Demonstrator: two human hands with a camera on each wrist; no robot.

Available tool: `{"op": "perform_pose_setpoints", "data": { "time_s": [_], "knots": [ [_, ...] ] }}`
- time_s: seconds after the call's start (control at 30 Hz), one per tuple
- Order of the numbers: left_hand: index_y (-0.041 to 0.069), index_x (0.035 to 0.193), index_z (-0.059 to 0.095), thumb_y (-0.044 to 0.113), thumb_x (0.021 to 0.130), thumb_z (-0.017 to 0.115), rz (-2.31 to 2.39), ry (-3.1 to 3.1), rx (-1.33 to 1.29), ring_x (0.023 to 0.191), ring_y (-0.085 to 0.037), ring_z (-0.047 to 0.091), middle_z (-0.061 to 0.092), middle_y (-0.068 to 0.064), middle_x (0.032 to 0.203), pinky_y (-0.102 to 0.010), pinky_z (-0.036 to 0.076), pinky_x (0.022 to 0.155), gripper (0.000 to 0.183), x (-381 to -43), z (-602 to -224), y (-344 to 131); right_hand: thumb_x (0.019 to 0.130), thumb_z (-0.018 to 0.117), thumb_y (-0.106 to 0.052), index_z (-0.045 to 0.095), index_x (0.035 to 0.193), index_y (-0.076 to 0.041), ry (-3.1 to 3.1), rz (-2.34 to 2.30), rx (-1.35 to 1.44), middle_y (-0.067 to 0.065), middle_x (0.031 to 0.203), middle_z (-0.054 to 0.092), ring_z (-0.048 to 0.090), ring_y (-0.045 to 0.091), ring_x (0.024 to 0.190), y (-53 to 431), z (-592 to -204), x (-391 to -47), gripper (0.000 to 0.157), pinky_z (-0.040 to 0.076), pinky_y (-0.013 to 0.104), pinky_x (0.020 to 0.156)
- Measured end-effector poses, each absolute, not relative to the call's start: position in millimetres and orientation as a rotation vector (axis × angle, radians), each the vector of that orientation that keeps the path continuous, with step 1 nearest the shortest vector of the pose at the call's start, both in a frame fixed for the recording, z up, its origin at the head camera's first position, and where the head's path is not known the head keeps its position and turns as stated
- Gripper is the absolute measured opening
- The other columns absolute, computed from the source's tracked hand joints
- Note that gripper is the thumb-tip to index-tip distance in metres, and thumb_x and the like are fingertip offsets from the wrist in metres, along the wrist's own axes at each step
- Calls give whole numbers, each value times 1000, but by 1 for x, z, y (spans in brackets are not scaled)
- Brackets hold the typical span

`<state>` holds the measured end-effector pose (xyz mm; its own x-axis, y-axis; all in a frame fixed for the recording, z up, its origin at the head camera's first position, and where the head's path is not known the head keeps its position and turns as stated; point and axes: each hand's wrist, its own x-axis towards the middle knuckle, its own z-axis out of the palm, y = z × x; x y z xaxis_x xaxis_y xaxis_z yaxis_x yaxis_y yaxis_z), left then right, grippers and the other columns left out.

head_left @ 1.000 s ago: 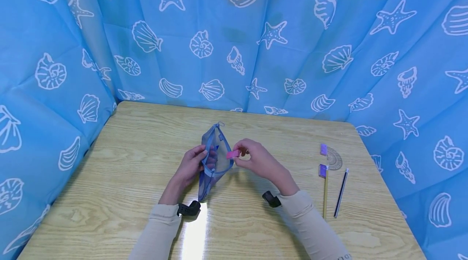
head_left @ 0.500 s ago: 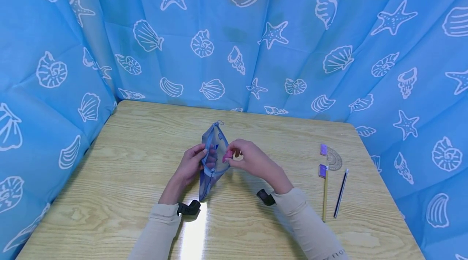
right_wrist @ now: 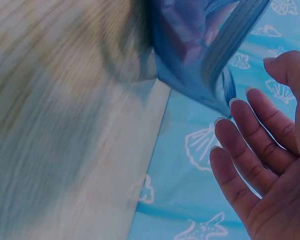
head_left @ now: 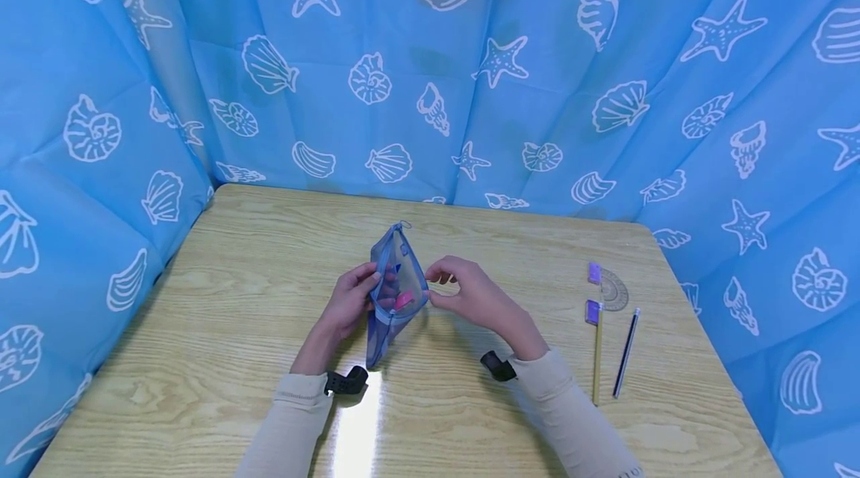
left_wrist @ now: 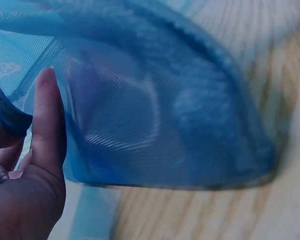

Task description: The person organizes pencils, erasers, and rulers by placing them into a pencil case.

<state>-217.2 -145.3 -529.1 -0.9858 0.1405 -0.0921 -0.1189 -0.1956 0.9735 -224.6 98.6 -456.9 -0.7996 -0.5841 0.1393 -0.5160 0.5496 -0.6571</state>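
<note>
- Head view: left hand (head_left: 349, 306) grips mesh pouch (head_left: 393, 291) upright on the surface (head_left: 235, 299); pink eraser (head_left: 404, 301) inside; right hand (head_left: 473, 297) just beside, fingers relaxed, empty
- Left wrist: thumb (left_wrist: 45, 120) pressed against mesh
- Right wrist: fingers (right_wrist: 250, 145) spread, near the rim

A translucent blue mesh pouch (head_left: 393, 291) with a paler blue zip band shows a pink eraser (head_left: 404, 301) inside, on a pale wood-grain bench (head_left: 222, 299) backed by a bright blue curtain (head_left: 430, 67) printed with white shells and starfish, while purple erasers (head_left: 593, 293), a yellow pencil (head_left: 597, 358) and a dark blue pen (head_left: 626, 353) lie far right.
</note>
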Motion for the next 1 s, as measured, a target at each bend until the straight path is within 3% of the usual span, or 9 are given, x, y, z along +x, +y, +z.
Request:
{"op": "perform_pose_setpoints", "data": {
  "time_s": [0.3, 1.0],
  "knots": [
    [-9, 134, 53, 8, 109, 42, 2320, 1892, 56, 86, -9, 67, 70, 2, 105, -26, 60, 75, 32, -217, -523, -149, 97, 70, -16, 67, 117, -6, 2709, -1154, -830, 13, 113, 68, 61, 26, 100, 140, -468, -219, 23, 52, 50, 90],
    [-10, 136, 52, 6, 110, 39, 2325, 1863, 45, 85, -11, 68, 68, -3, 108, -27, 60, 74, 34, -218, -529, -145, 99, 65, -8, 67, 117, 0, 3011, -1117, -507, 11, 107, 71, 63, 18, 94, 271, -490, -183, 20, 56, 36, 82]
  ]
}}
